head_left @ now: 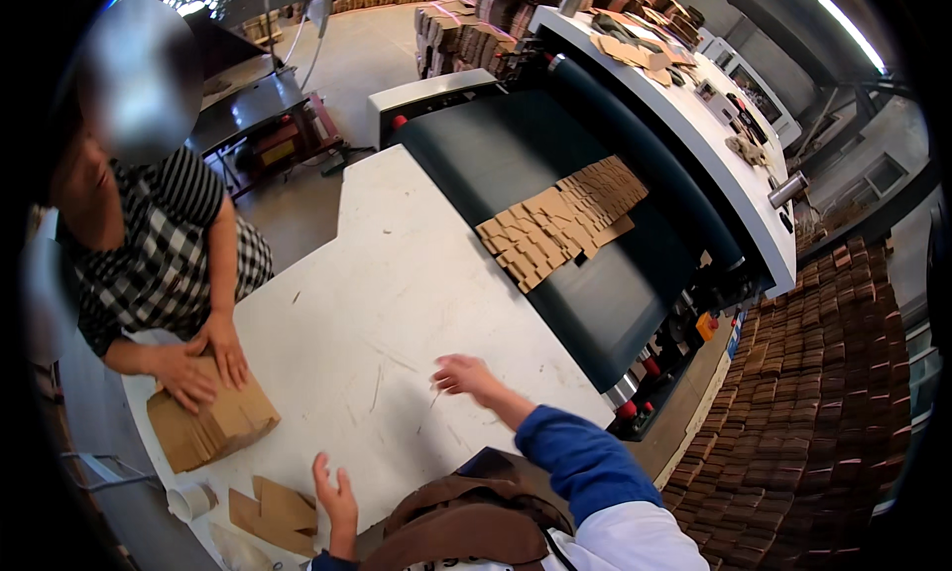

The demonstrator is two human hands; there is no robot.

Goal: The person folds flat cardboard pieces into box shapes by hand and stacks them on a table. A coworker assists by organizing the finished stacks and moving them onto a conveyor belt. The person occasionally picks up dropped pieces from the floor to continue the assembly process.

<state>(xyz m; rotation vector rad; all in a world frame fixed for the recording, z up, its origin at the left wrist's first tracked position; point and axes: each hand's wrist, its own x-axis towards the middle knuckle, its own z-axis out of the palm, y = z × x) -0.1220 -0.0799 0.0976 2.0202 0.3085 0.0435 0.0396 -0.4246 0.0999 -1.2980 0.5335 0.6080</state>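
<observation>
My left hand point(338, 497) is raised at the near edge of the white table point(342, 313), fingers apart and nothing in them. Beside it, to the left, lie a few flat cut pieces of brown cardboard point(273, 514). Over the middle of the tabletop hovers my right hand point(472, 377), empty, with its fingers loosely bent. A co-worker's two hands point(210, 368) press on a stack of folded cardboard point(218, 417) at the table's left end. Beyond the table, overlapping flat cardboard pieces point(565, 219) lie in a slanting row on the dark green conveyor belt point(466, 144).
A co-worker in a checked apron point(159, 263) stands at the left. A roll of tape point(191, 502) sits at the table's left corner. The machine's white top point(674, 95) holds scraps and tools. Piled cardboard stacks point(793, 402) fill the right side.
</observation>
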